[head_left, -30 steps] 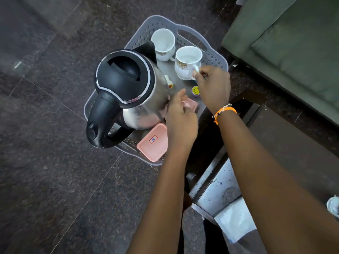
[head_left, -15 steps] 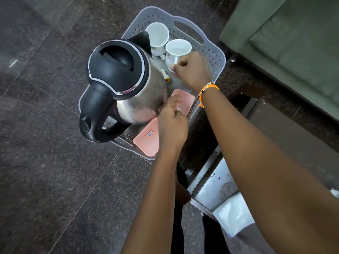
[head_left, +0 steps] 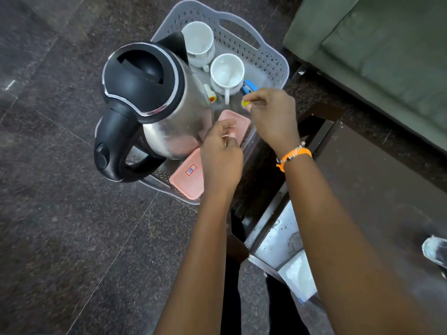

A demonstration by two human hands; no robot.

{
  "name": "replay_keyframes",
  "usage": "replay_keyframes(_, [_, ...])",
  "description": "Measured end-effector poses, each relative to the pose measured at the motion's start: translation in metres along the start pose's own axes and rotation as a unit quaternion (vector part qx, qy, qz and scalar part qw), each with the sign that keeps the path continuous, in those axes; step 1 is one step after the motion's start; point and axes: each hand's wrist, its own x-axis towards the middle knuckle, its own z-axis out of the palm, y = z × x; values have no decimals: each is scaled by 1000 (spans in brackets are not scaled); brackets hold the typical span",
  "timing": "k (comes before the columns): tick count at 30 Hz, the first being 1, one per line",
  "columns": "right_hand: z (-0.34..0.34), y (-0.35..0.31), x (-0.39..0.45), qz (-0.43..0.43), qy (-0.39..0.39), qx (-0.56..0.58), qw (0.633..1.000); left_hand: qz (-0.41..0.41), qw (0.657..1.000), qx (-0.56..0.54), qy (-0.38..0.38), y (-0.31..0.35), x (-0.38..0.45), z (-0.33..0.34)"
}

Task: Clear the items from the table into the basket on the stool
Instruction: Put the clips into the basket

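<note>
One basket [head_left: 263, 59] holds one kettle [head_left: 154, 97], two white cups [head_left: 199, 43] [head_left: 227, 72] and two pink lids [head_left: 189, 177] [head_left: 238, 122].

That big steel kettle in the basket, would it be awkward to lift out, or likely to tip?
The kettle looks rigid, with a polished steel body that is probably slippery, so the black handle seems the safer grip. It towers over the shallow basket and overhangs its rim, so a nudge might tip it. Whether it holds water, and so its weight, cannot be told.
</note>
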Motion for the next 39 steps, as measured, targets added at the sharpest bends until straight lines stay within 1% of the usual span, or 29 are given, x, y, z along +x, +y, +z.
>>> replay_keyframes(2, [-14,8,-22,2,15,36,999,18,1000,-7,8,1,-5,1])
replay_keyframes(4, [-28,21,-43,8,30,49,998,39,999,-12,3,3,-9,5])
replay_keyframes(7, [-42,50,-71,60,44,73,995,46,998,-13,-42,-3,-18,16])
replay_keyframes(10, [-50,91,-109,130,33,46,990,14,991,39,-125,-27,-44,32])
replay_keyframes(13, [-54,132,-151,180,18,17,983,-22,977,103,-184,-60,-81,47])
replay_keyframes(16, [-53,164,-176,215,15,11,976,-69,962,140,-225,-88,-111,58])
replay_keyframes(19, [-53,196,-191,249,42,2,968,-89,948,181,-247,-109,-135,74])
replay_keyframes(21, [-51,216,-197,259,52,-30,964,-98,943,191,-256,-118,-148,84])
replay_keyframes(24, [-54,245,-198,251,21,-81,964,-96,942,201,-252,-127,-164,105])
replay_keyframes(28, [-57,273,-186,245,-16,-165,955,-78,952,194,-223,-135,-169,127])
replay_keyframes(30, [-57,281,-183,236,-36,-182,954,-71,959,179,-207,-140,-170,133])
replay_keyframes(32, [-58,286,-186,233,-38,-166,957,-74,967,152,-190,-144,-173,136])
replay_keyframes(35, [-69,285,-194,241,-7,-96,966,-77,974,126,-174,-142,-179,140])
replay_keyframes(39, [-95,253,-209,183,30,-41,982,-85,985,43,-147,-120,-189,137])
